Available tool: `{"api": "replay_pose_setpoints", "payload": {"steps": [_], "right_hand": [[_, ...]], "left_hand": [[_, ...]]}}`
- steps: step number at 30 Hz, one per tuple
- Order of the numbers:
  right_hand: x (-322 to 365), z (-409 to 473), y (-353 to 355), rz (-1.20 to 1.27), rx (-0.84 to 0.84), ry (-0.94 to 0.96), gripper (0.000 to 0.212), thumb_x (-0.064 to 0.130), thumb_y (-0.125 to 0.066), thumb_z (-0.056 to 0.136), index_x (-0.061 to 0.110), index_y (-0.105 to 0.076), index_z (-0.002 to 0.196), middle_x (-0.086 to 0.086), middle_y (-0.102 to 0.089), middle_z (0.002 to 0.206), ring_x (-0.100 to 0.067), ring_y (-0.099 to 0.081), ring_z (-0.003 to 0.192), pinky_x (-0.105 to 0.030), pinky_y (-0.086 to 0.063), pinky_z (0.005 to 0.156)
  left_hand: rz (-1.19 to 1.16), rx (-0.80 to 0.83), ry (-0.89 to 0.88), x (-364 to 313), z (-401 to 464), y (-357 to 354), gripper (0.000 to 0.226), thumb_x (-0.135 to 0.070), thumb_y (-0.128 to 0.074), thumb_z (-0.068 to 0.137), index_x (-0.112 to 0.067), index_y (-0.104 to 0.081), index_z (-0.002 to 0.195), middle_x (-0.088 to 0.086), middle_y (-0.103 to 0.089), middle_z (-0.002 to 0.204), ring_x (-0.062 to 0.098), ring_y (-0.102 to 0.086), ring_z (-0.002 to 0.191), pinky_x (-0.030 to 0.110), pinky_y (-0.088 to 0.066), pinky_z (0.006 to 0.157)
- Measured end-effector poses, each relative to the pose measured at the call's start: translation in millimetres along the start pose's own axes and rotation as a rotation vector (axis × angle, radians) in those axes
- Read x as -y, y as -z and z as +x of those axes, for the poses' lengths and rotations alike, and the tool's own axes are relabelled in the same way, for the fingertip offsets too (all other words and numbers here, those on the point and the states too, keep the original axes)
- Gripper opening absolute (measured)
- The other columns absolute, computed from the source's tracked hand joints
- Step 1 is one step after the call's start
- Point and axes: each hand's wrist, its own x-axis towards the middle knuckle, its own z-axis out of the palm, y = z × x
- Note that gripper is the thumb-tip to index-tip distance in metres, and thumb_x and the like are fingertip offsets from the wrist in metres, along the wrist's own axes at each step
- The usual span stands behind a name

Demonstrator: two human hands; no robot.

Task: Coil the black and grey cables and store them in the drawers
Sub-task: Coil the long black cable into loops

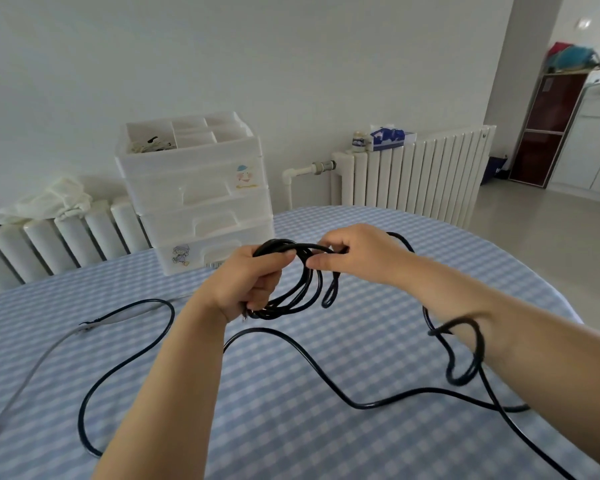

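Gripping a bundle of loops of the black cable (291, 296), the left hand (248, 284) has its fingers (276, 259) curled tight round the coil, held above the table (361, 237). Right hand (355, 252) sits just beside it, thumb and forefinger pinching a strand at the top of the coil; a small loop hangs down below that pinch. Several turns are already gathered in the coil. The rest of the black cable trails loose over the checked blue-and-white cloth: one long curve runs left and down toward the near edge, another snakes under the right forearm, with a loop looking draped at that arm and the run going off the near right edge. Grey cable (32, 368) lies uncoiled at far left on the table, stretching from near the middle-left down to the lower left corner, its far end touching or crossing the black one. Drawers (201, 202), a white plastic stack, stand at the far edge of the table, all shut, with an open tray on top holding small items. Radiator (413, 174) behind, against the wall.
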Motion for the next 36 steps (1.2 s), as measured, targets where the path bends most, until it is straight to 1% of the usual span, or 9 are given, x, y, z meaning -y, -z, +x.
{"api": "replay_pose_setpoints", "payload": {"steps": [4,6,9,16,21,24,28,31,36], "right_hand": [[-8.7,-2.6,-0.5,-0.228,-0.060,0.085,0.014,0.039,-0.055,0.094,0.041,-0.069,0.092,0.009,-0.058,0.069,-0.008,-0.051,0.065,-0.029,-0.039,0.068],[-16.0,-6.0,-7.2,-0.478,-0.249,0.300,0.034,0.014,-0.057,0.090,0.023,-0.063,0.122,0.005,-0.062,0.100,-0.013,-0.053,0.095,-0.032,-0.039,0.095],[-13.1,-15.5,-23.5,-0.358,-0.267,0.467,0.052,-0.005,-0.057,0.087,0.011,-0.049,0.136,-0.003,-0.055,0.122,-0.014,-0.053,0.105,-0.029,-0.043,0.096],[18.7,-26.0,-28.9,0.302,-0.089,0.080,0.075,0.014,-0.055,0.096,0.030,-0.007,0.152,0.006,-0.059,0.099,-0.012,-0.063,0.075,-0.031,-0.054,0.080],[29.1,-38.3,-14.8,0.606,0.155,-0.089,0.059,0.056,-0.053,0.081,0.033,-0.041,0.134,0.015,-0.056,0.062,0.002,-0.053,0.062,-0.020,-0.047,0.077],[19.3,-43.5,-27.5,0.495,0.020,-0.134,0.030,0.061,-0.046,0.080,0.036,-0.062,0.088,0.017,-0.042,0.048,0.001,-0.037,0.045,-0.020,-0.036,0.055],[6.3,-38.0,-30.0,0.063,-0.185,-0.141,0.036,0.059,-0.045,0.087,0.030,-0.054,0.106,0.009,-0.047,0.051,-0.006,-0.038,0.042,-0.025,-0.032,0.045],[6.5,-39.1,-27.1,-0.226,-0.093,-0.046,0.032,0.054,-0.044,0.093,0.036,-0.050,0.119,0.008,-0.054,0.058,-0.002,-0.046,0.046,-0.018,-0.034,0.045],[12.5,-50.7,-40.6,0.002,0.207,-0.021,0.038,0.064,-0.064,0.073,0.042,-0.052,0.103,0.025,-0.054,0.088,0.014,-0.049,0.076,-0.015,-0.037,0.067]], "left_hand": [[0.060,-0.051,0.009,1.0,1.8,-3.9,0.037,-0.017,-0.059,0.093,-0.021,-0.051,0.057,-0.004,-0.025,0.049,0.009,-0.015,0.039,0.020,-0.013,0.038],[0.122,-0.059,-0.002,2.0,2.1,-4.5,0.031,-0.019,-0.061,0.092,-0.015,-0.043,0.067,-0.004,-0.026,0.049,0.011,-0.016,0.041,0.022,-0.014,0.039],[0.224,-0.135,-0.053,3.3,2.7,-1.9,0.031,-0.020,-0.062,0.091,-0.012,-0.042,0.068,-0.003,-0.031,0.047,0.012,-0.021,0.039,0.021,-0.019,0.039],[0.008,-0.313,-0.139,9.0,12.7,-2.0,0.025,-0.008,-0.060,0.089,-0.013,-0.042,0.072,-0.004,-0.028,0.046,0.010,-0.017,0.037,0.023,-0.016,0.040],[-0.383,-0.502,-0.128,6.5,15.6,14.3,0.030,-0.004,-0.054,0.090,-0.016,-0.041,0.066,-0.006,-0.032,0.041,0.006,-0.019,0.030,0.015,-0.016,0.034],[-0.385,-0.528,-0.111,7.6,12.5,25.1,0.033,-0.006,-0.055,0.091,-0.018,-0.039,0.065,-0.007,-0.031,0.041,0.006,-0.018,0.031,0.017,-0.015,0.035],[-0.287,-0.461,-0.064,11.3,15.5,16.1,0.038,-0.010,-0.056,0.092,-0.019,-0.035,0.061,-0.007,-0.029,0.041,0.008,-0.017,0.033,0.021,-0.013,0.039],[-0.299,-0.449,-0.028,13.5,17.7,16.6,0.039,-0.010,-0.055,0.092,-0.020,-0.034,0.061,-0.006,-0.028,0.043,0.008,-0.016,0.033,0.019,-0.015,0.037],[-0.404,-0.465,0.025,19.4,19.4,17.0,0.035,-0.009,-0.053,0.091,-0.019,-0.035,0.062,-0.008,-0.029,0.041,0.006,-0.016,0.031,0.018,-0.015,0.036]]}}
